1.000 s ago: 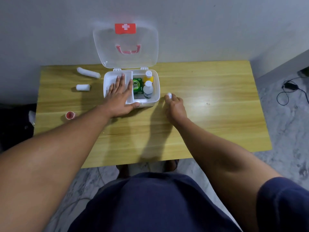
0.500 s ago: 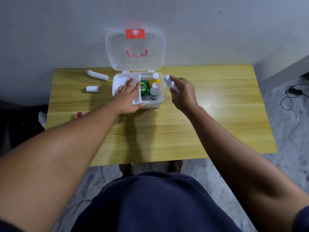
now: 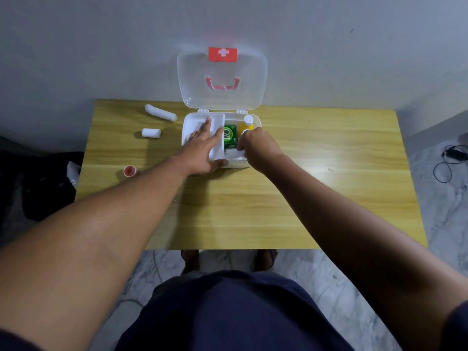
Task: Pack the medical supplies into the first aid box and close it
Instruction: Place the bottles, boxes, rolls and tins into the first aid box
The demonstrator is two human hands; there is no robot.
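left hand [image 3: 202, 148] lies spread flat in the box [image 3: 257, 122]; right hand [image 3: 255, 148] is curled around a white bottle [image 3: 239, 154] inside, wrist bent down.

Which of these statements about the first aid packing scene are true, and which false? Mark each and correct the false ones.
1. The first aid box has its lid open. True.
2. Two white gauze rolls lie on the table left of the box. True.
3. The green carton lies outside the box. False: it sits inside.
4. The left hand is lifted clear of the box. False: it rests flat in the left compartment.
5. The right hand is at the right compartment. True.
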